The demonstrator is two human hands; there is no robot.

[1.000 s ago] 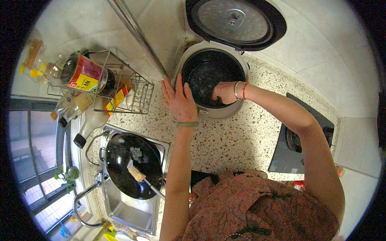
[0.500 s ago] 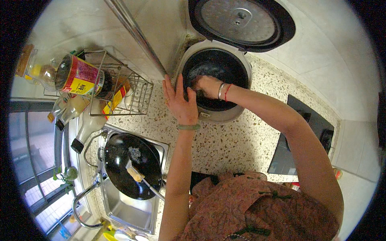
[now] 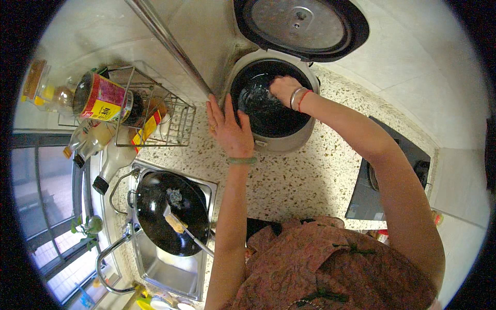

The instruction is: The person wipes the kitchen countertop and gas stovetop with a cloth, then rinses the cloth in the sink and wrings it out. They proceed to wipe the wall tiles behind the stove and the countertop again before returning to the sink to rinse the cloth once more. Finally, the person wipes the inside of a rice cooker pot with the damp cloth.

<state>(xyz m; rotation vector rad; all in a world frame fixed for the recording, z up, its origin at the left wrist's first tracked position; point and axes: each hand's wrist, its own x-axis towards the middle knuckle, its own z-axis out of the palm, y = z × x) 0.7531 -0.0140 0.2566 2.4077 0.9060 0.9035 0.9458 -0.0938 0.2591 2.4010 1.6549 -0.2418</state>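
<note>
Speckled tabletop (image 3: 310, 181), open rice cooker (image 3: 273, 103).
Left hand (image 3: 229, 129) rests flat, released, on its rim; right hand (image 3: 283, 89) reaches inside, grip unclear.

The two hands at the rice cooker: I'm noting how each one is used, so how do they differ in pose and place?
The left hand lies flat with fingers spread against the outer wall of the rice cooker, while the right hand reaches down inside the dark inner pot, fingers curled. The left wrist carries one green bangle; the right carries a silver bangle and a red band. Both are bare and both are on the same cooker, whose lid stands open.
</note>
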